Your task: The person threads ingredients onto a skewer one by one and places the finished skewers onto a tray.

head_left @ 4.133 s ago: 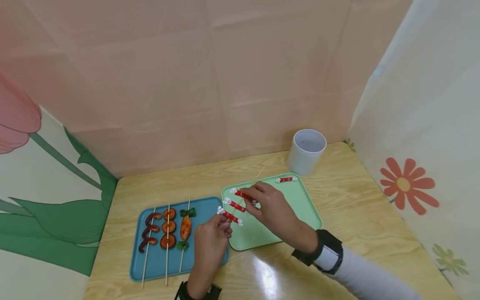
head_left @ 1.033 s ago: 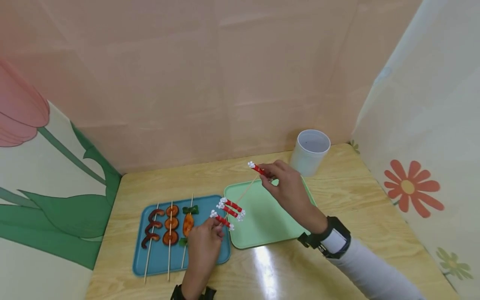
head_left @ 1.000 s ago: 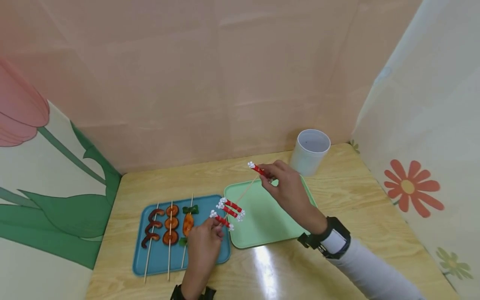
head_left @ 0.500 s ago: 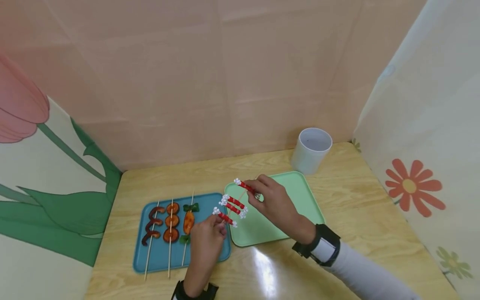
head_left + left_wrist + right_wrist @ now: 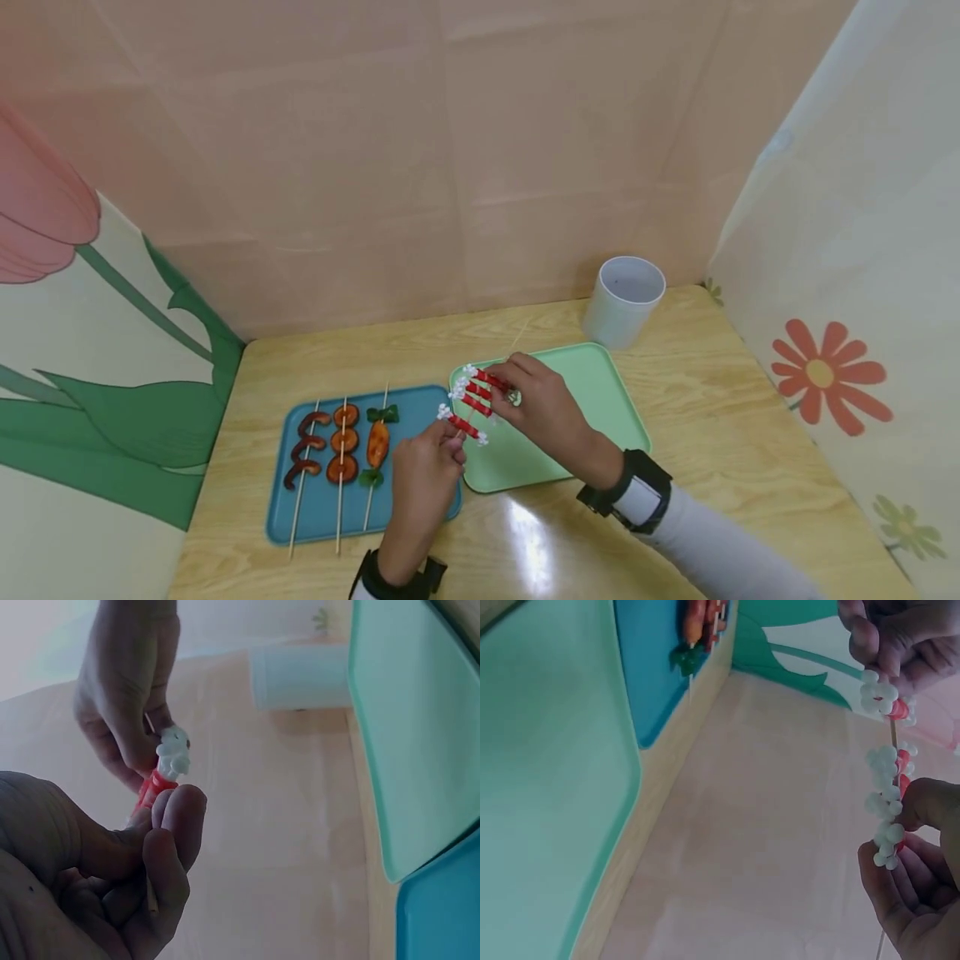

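My left hand pinches the lower end of a thin wooden skewer, held slantwise above the trays. Several red sticks with white knobbly ends are threaded crosswise on it. The lowest red stick sits just above my left fingertips, apart from the others. My right hand pinches the topmost red stick, which lies close against the ones below it. In the right wrist view, white knobs show between thumb and fingers. My left fingers partly hide the skewer's end in the left wrist view.
A green tray lies beneath my right hand. The blue tray to its left bears a skewer of curled brown pieces, one of round slices and one of orange and green pieces. A white cup stands behind.
The red stick that lay on the green tray is now on the skewer. My right hand has slid it down from near the tip towards the others, moving down and left.
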`<state>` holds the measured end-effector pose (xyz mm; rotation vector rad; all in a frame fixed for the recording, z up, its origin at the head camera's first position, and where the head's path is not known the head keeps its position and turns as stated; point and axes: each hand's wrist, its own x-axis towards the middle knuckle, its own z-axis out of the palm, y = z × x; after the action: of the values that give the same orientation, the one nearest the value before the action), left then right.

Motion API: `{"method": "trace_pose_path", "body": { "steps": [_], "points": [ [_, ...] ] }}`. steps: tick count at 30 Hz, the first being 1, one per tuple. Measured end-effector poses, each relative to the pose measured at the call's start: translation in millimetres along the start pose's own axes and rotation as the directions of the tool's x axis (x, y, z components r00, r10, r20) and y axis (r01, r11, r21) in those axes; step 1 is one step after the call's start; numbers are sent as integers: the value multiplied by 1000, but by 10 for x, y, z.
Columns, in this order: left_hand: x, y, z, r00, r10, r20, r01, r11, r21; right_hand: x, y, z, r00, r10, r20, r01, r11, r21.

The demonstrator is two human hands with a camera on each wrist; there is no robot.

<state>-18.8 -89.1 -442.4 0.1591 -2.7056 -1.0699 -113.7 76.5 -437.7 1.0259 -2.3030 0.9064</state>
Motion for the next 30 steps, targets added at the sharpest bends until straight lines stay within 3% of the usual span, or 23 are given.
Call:
{"method": "trace_pose_path", "body": {
  "steps": [6, 9, 12, 16, 18, 20, 22, 25, 30],
  "points": [
    [-24, -92, 13, 999, -37, 10, 38, 999, -30, -45, -5, 29, 993, 76, 89, -82, 994, 65],
    [-51, -211, 19, 991, -124, 54, 128, 990, -66, -91, 28, 13, 979, 138, 153, -150, 986, 73],
    [-108, -371, 3, 963, -252, 94, 259, 963, -69, -155, 105, -24, 956, 216, 197, -231, 972, 54],
    [-216, -582, -30, 909, -398, 127, 406, 913, -41, -271, 236, -76, 930, 298, 216, -312, 949, 33],
    [-268, -668, -24, 888, -443, 125, 450, 892, -33, -337, 290, -92, 919, 322, 227, -337, 941, 29],
    [-309, -737, 4, 878, -467, 109, 473, 880, -42, -399, 329, -101, 909, 340, 243, -358, 933, 34],
    [-338, -790, 43, 876, -475, 83, 480, 875, -65, -457, 355, -102, 899, 355, 257, -376, 926, 36],
    [-362, -845, 100, 890, -455, 45, 457, 885, -87, -528, 378, -91, 890, 371, 267, -394, 918, 39],
    [-397, -910, 162, 904, -428, 24, 428, 901, -73, -640, 418, -56, 899, 348, 267, -369, 929, 32]
  ]
}}
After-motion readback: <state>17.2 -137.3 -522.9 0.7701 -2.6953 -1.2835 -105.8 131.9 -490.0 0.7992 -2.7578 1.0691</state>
